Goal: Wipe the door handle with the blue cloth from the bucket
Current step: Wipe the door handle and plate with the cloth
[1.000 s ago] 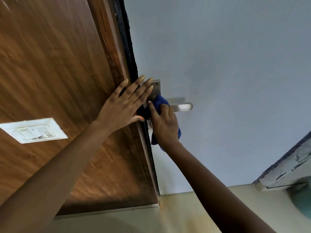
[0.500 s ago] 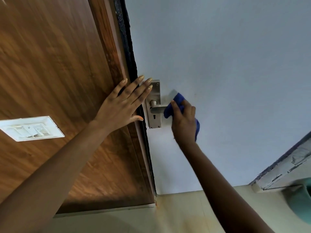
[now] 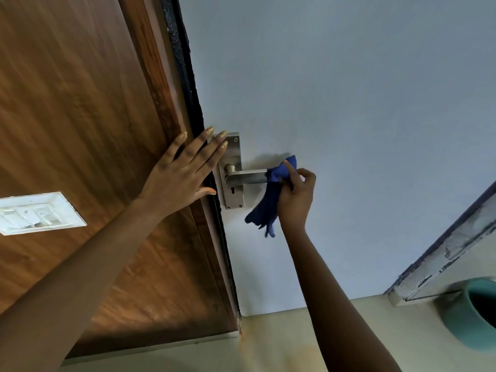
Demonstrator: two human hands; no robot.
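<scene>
Door handle (image 3: pixel 245 177) on door (image 3: pixel 349 116), near its left edge; backplate (image 3: pixel 232 170) behind lever, keyhole below lever. Wooden panel (image 3: pixel 80 103) left of door. Switch plate (image 3: pixel 37 213) on panel, far left. Left hand (image 3: pixel 185 170) flat on panel edge, fingertips (image 3: pixel 222 135) overlapping backplate top. Right hand (image 3: pixel 296 194) right of lever, cloth (image 3: pixel 271 200) around lever's free end, rest hanging below. Bucket (image 3: pixel 467 315) on floor (image 3: pixel 281 345), lower right, well apart from handle.

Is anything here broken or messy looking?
Yes. The grey frame strip at lower right has cracked, peeling paint, and the cream floor below the white door has an orange-brown stain. The metal lever handle looks intact.
</scene>
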